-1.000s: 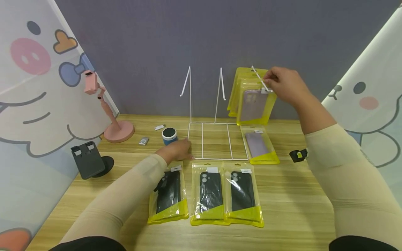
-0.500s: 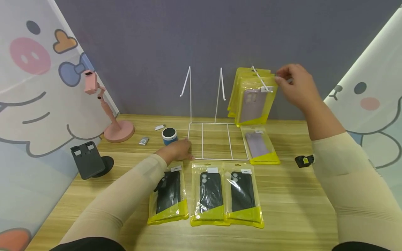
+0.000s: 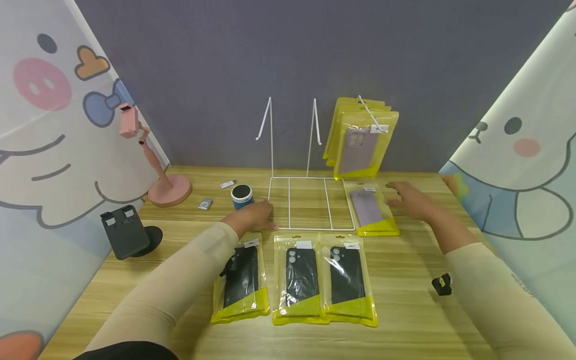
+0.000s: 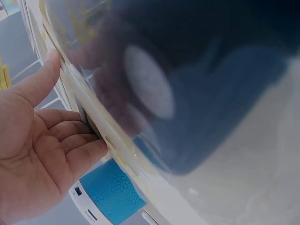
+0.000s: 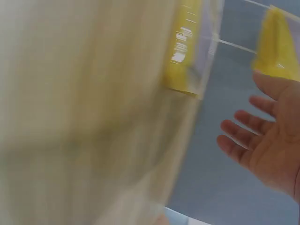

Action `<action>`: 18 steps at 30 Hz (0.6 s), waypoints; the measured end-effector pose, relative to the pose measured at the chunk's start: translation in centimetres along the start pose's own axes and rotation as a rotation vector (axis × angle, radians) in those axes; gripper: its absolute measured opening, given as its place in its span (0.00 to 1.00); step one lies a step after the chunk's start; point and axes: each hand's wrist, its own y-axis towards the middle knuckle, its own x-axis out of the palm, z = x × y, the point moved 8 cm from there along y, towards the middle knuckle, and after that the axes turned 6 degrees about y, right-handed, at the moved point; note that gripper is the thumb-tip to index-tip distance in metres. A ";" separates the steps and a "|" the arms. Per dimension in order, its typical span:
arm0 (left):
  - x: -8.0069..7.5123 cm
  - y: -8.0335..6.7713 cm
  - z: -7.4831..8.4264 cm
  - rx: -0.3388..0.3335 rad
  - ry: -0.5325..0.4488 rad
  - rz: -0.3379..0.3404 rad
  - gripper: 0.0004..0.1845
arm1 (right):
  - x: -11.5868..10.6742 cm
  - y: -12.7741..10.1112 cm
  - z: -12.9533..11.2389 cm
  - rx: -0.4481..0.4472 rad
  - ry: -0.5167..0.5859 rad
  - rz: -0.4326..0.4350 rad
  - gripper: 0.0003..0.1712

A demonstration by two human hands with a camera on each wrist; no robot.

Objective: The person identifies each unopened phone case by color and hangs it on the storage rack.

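My left hand (image 3: 253, 217) rests at the left front corner of a white wire display rack (image 3: 289, 205). In the left wrist view its thumb stands well apart from the fairly straight fingers (image 4: 77, 140). My right hand (image 3: 413, 201) hovers empty just right of a bagged purple phone case (image 3: 370, 207) lying beside the rack, its fingers spread in the right wrist view. Several yellow-edged bags hang on the rack's right hook, the front one a bagged purple phone case (image 3: 360, 145). Three bagged black phone cases (image 3: 243, 275) lie in front.
A small blue speaker (image 3: 242, 196) stands behind my left hand. Nearby lie a white USB stick (image 3: 228, 184) and a small grey square gadget (image 3: 205, 204). At left are a pink stand (image 3: 167, 190) and a black phone stand (image 3: 126, 232). The rack's left hook (image 3: 264, 120) and middle hook (image 3: 317, 122) are bare.
My right hand has left the hanging bags, having let go of the front one, and has come down beside the bagged purple case on the table. My left hand stays at the rack.
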 end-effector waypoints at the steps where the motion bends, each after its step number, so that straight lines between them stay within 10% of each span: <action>1: 0.0 0.0 0.0 0.001 0.000 -0.001 0.43 | 1.1 -0.2 0.0 -0.025 -0.020 -0.028 0.35; 10: 0.2 0.1 -0.2 -0.002 0.001 -0.016 0.44 | 4.5 -2.4 -1.6 -0.161 -0.103 -0.179 0.22; 18: 0.2 0.2 -0.1 0.003 -0.004 -0.030 0.44 | 2.6 -4.3 0.2 0.046 0.022 -0.425 0.21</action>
